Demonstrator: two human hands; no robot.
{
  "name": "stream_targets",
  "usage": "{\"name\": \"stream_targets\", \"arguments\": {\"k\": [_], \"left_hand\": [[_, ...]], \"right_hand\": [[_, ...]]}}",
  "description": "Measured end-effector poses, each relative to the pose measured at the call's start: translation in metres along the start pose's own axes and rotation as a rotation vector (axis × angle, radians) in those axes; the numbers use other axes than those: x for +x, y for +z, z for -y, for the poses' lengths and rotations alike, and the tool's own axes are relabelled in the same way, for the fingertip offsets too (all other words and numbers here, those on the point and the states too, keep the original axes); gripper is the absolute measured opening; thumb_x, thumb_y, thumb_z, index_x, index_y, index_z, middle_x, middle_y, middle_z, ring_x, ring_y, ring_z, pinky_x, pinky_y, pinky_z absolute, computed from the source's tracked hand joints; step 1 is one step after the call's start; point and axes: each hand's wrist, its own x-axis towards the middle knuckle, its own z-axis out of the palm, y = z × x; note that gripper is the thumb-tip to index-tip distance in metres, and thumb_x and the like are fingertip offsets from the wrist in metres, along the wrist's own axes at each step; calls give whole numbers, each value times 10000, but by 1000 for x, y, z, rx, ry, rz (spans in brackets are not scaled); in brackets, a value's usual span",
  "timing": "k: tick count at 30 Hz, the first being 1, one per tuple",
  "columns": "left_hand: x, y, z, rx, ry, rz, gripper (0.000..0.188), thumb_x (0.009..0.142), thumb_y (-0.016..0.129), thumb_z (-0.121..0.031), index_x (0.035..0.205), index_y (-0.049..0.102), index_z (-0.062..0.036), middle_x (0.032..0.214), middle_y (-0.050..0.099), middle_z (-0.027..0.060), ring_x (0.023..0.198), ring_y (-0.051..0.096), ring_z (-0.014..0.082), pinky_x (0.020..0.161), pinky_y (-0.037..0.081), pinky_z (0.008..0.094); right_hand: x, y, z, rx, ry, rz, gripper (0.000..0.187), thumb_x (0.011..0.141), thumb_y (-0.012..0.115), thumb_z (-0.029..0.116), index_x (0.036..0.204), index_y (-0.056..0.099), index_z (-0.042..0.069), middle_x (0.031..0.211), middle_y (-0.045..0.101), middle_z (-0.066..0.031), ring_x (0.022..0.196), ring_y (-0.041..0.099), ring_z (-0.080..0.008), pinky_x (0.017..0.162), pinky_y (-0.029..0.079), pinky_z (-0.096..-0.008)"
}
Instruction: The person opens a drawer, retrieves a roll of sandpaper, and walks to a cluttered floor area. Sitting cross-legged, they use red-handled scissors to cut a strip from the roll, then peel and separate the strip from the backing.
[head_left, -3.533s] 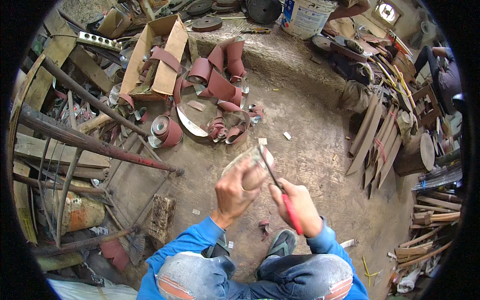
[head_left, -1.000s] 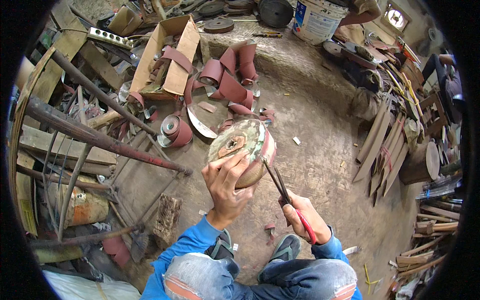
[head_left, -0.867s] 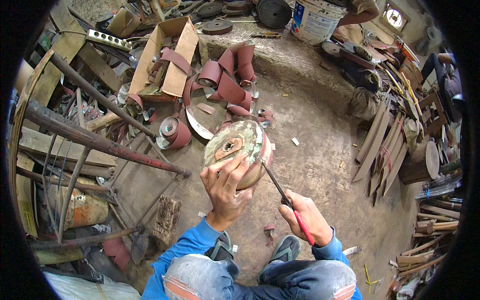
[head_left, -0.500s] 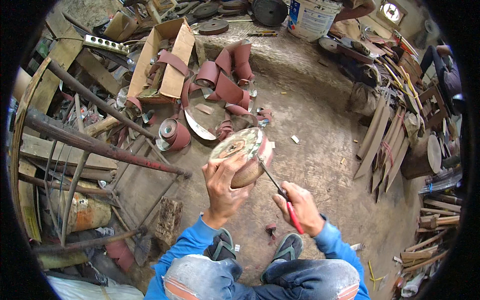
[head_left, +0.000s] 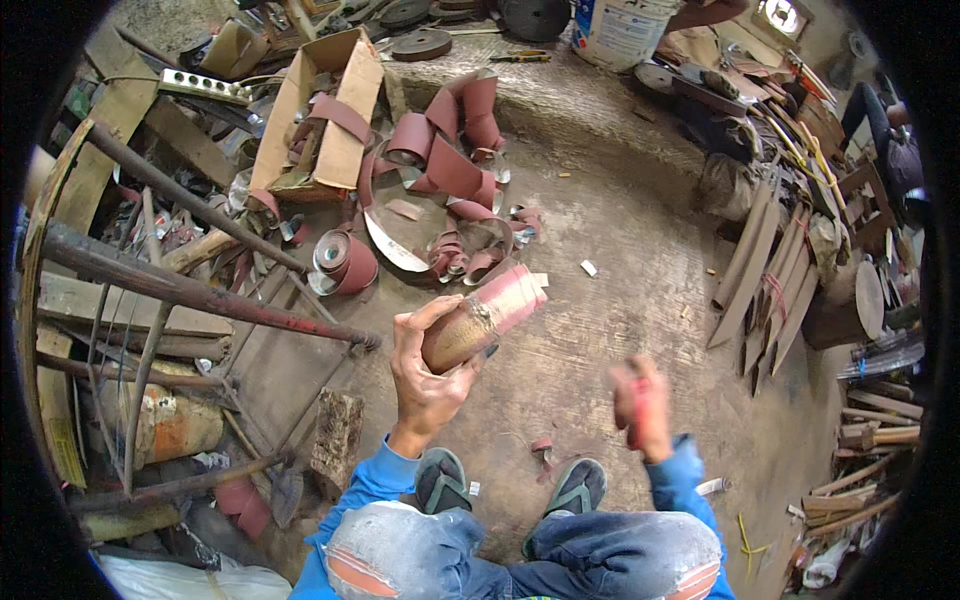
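Observation:
In my left hand [head_left: 428,372] is a thick round sanding wheel [head_left: 460,338], fingers wrapped about its lower left part. Its rim faces up: reddish sandpaper on the upper right, a bare tan-brown stretch on the lower left, a rough seam between. My right hand [head_left: 648,412] is apart from the wheel, to its lower right, closed round a red-handled tool [head_left: 638,408]. Motion blurs that hand, and the tool's metal end cannot be made out. A reddish scrap [head_left: 541,445] lies on the floor between my sandals.
Ahead lie loose sandpaper strips [head_left: 452,168], a sandpaper roll [head_left: 347,262] and a cardboard box [head_left: 362,125]. A metal-bar frame [head_left: 200,287] stands at the left, beside a wood block [head_left: 338,440]. Long wooden blanks [head_left: 745,265] and a log [head_left: 850,305] are at the right. A white bucket [head_left: 615,35] stands at the back.
My left hand has turned the wheel from its flat face to its rim. My right hand has drawn the tool away from the rim, moving right.

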Motion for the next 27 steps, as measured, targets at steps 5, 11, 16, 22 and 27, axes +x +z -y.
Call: {"name": "stream_targets", "arguments": {"k": [5,11,16,22,27], "left_hand": [[4,0,-5,-76,103,164,675,610,751,85,1251,609,-75,1239,610,112,1143,555,266,999,455,375],[21,-33,-26,-612,-295,567,857,551,905,-5,1316,517,-19,1218,628,135,1137,623,215,1027,483,360],[33,-39,-35,-686,-145,854,650,603,936,-65,1133,563,-19,1137,660,164,1093,649,249,971,503,381],[31,-32,-37,-389,61,794,620,566,946,-86,1082,602,-63,1096,699,138,1033,616,246,917,492,371],[29,-21,-39,-212,243,723,622,571,928,-68,1097,598,-98,1112,706,100,1040,574,245,928,464,370]], "right_hand": [[-20,85,-94,-607,79,110,460,830,734,390,1098,571,54,937,676,-218,887,664,-428,741,523,-505],[-10,68,-143,-858,-171,470,446,868,653,280,1140,423,12,838,679,-243,827,680,-420,707,534,-532],[31,46,-81,-880,-246,929,451,845,689,220,1144,412,26,782,665,-221,799,676,-430,662,527,-522],[31,-6,107,52,-101,492,244,958,590,147,1131,653,-13,972,677,-165,924,675,-289,835,525,-384],[-2,-9,176,-314,-487,452,604,798,792,291,1292,569,23,1168,565,-199,1073,590,-350,906,481,-408]]}}
